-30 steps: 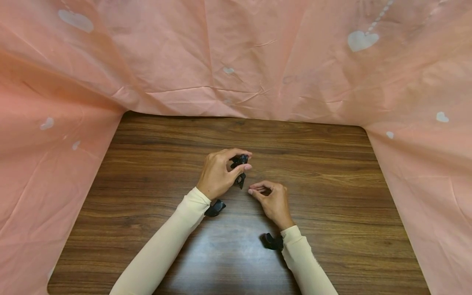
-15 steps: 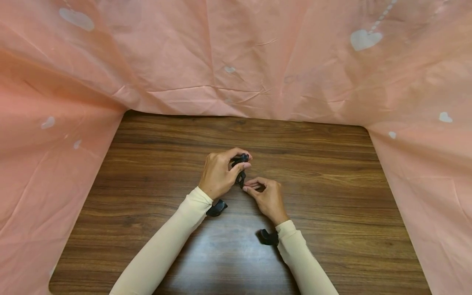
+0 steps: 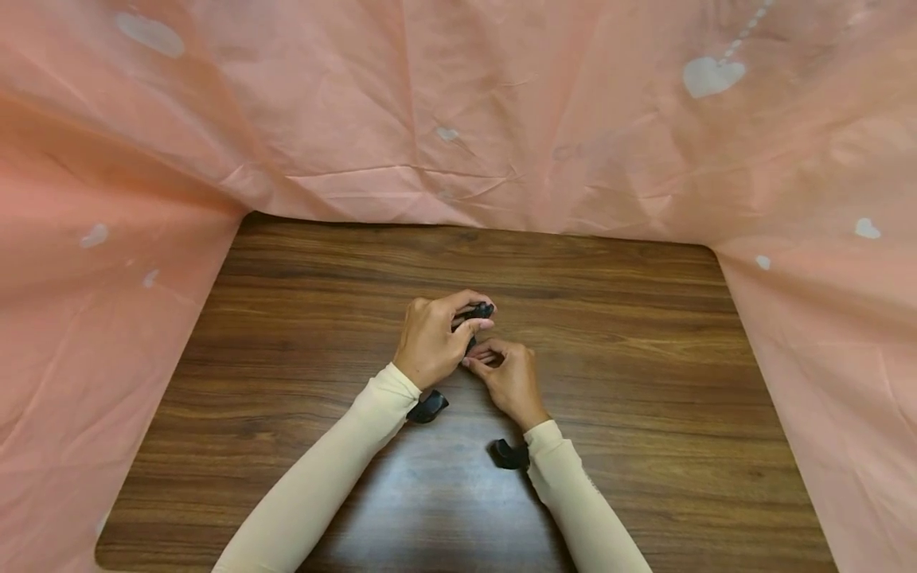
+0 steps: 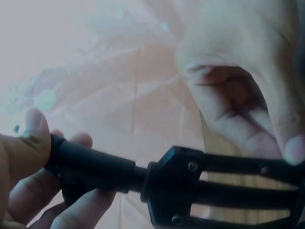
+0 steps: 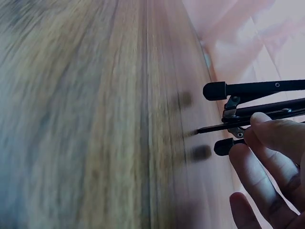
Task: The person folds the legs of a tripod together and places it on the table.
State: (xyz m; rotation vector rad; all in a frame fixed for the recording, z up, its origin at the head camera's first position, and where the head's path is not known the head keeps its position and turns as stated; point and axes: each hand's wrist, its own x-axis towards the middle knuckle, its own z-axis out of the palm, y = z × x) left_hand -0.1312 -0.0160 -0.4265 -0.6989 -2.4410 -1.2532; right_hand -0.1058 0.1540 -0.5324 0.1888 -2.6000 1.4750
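A small black mini tripod is held above the table between both hands. My left hand grips its upper column, thumb on one side and fingers curled round the other, as the left wrist view of the column shows. The tripod's legs lie folded close together, their rubber-tipped feet pointing down at the table in the right wrist view. My right hand pinches a leg near its lower end with thumb and fingers. In the head view the hands hide much of the tripod.
The brown wood-grain table spreads around both hands. A pink sheet with white hearts hangs at its back and sides. Black camera mounts sit at the left wrist and the right wrist.
My right hand has moved leftward and slightly up, from apart from the tripod to pinching a leg. My left hand keeps its grip and has shifted slightly right; the tripod has turned a little.
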